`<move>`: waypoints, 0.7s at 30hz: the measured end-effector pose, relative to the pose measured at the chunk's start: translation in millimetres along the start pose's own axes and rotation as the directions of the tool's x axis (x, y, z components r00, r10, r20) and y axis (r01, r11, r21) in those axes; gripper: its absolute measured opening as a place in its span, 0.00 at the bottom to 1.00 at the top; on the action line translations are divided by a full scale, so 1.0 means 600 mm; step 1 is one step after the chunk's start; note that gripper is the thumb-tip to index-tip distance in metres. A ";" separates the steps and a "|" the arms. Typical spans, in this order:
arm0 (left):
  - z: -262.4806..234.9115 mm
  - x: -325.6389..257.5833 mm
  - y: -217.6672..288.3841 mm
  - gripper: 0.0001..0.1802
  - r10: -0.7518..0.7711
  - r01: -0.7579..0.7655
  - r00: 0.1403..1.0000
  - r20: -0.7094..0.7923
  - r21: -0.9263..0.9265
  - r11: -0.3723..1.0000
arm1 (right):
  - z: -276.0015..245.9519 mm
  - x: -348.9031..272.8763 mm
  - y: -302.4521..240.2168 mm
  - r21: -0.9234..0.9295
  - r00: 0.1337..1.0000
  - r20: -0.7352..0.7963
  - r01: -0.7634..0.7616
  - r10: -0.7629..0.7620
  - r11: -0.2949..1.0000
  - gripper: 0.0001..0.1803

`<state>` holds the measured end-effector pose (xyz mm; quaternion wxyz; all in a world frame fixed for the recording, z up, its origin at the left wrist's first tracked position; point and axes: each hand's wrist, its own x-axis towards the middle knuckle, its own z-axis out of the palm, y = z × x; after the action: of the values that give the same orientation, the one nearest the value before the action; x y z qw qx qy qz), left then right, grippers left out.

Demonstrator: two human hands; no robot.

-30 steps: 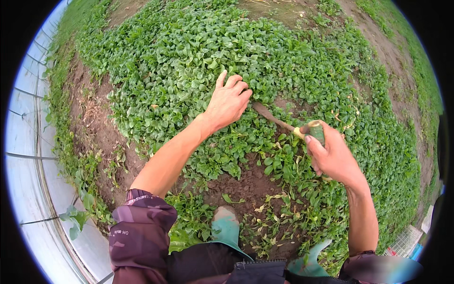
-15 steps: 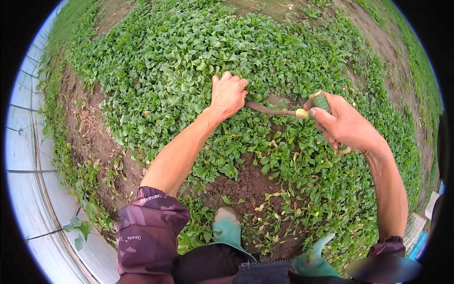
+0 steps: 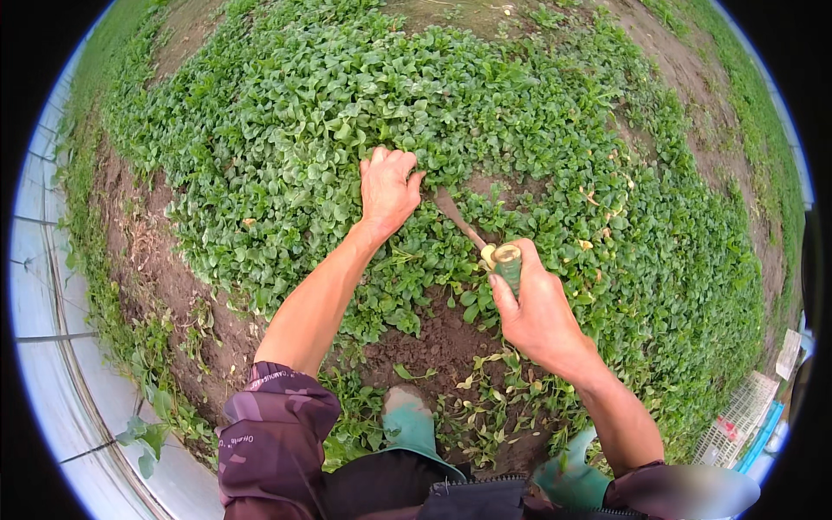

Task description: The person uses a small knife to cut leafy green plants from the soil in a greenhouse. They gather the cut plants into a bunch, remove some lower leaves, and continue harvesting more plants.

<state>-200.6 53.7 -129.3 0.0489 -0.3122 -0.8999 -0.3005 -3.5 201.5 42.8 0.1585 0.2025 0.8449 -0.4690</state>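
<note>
Among the low leafy green plants [image 3: 321,113], my left hand [image 3: 388,192] has its fingers curled down into the leaves, gripping some of them; the fingertips are partly hidden by the foliage. My right hand [image 3: 539,316] is wrapped round the green handle of a sickle [image 3: 461,219] with a rusty brown blade. Pale yellow wrapping shows where the handle meets the metal. The blade points up and left, its tip low among the leaves just right of my left hand.
Bare dark soil [image 3: 416,347] with scattered loose leaves lies before my green rubber boots [image 3: 409,425]. White sheeting [image 3: 78,381] runs along the left edge. A pale plastic crate [image 3: 737,420] stands at the lower right. Brown strips of ground border the plant bed.
My right hand has come left and nearer to me, turning the sickle so its blade slants up and left. My left hand has shifted slightly left and nearer.
</note>
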 end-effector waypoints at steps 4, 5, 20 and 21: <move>0.004 -0.010 -0.006 0.12 0.072 -0.073 0.996 -0.048 -0.013 0.997 | -0.014 -0.030 0.005 0.027 1.000 -0.028 0.012 -0.011 1.000 0.14; 0.003 -0.017 -0.009 0.11 0.037 -0.037 0.999 -0.036 0.001 0.999 | -0.002 -0.018 0.000 0.012 1.000 0.012 -0.005 0.005 1.000 0.14; 0.005 -0.016 -0.010 0.12 -0.027 0.018 0.995 -0.097 -0.099 0.995 | 0.009 0.029 0.085 0.008 0.978 -0.053 0.202 -0.201 0.979 0.13; 0.004 -0.023 -0.010 0.13 -0.034 0.023 0.994 -0.101 -0.111 0.994 | 0.004 0.014 0.096 -0.037 0.975 -0.039 0.219 -0.221 0.975 0.14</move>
<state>-192.9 43.9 -138.5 0.0739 -0.2857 -0.8827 -0.3658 17.8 228.5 -4.1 0.0906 0.1151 0.8728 -0.4656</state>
